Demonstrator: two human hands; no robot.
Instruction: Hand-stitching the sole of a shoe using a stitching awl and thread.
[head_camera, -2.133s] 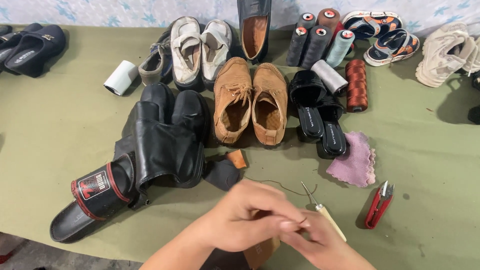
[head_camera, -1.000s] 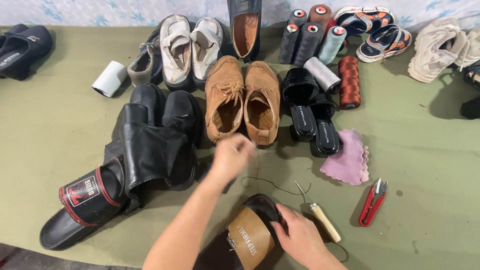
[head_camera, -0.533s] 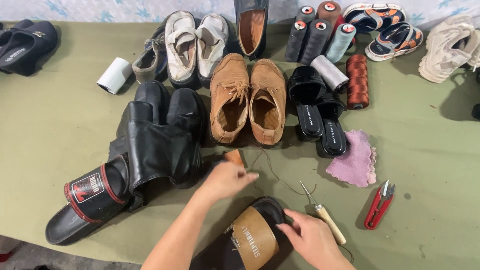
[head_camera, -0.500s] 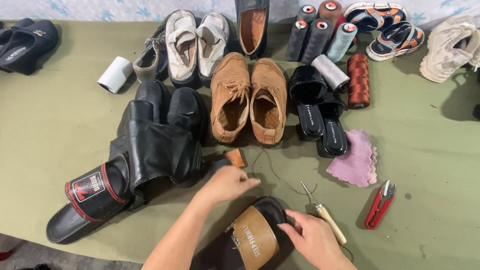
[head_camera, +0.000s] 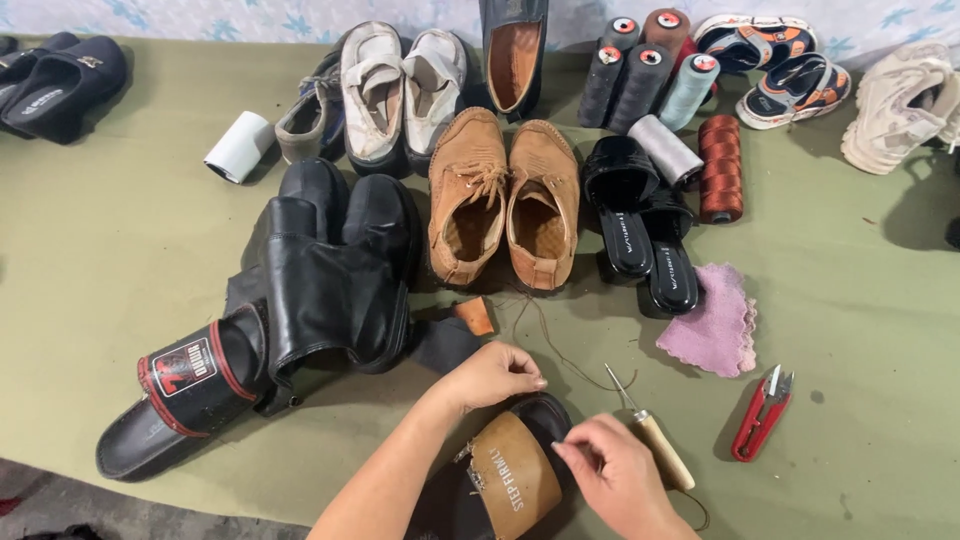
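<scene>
The left hand (head_camera: 492, 373) hovers curled, pinching brown thread (head_camera: 545, 335) above the tan-strapped black sandal (head_camera: 510, 470) at the near edge. The right hand (head_camera: 620, 480) pinches the sandal's right side. A wooden-handled awl (head_camera: 655, 440) lies just right; black boots (head_camera: 320, 270) lie left.

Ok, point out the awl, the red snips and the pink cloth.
awl (head_camera: 662, 450), head view, on its wooden handle.
red snips (head_camera: 752, 425), head view, on the red handle.
pink cloth (head_camera: 708, 322), head view, on its middle.
</scene>
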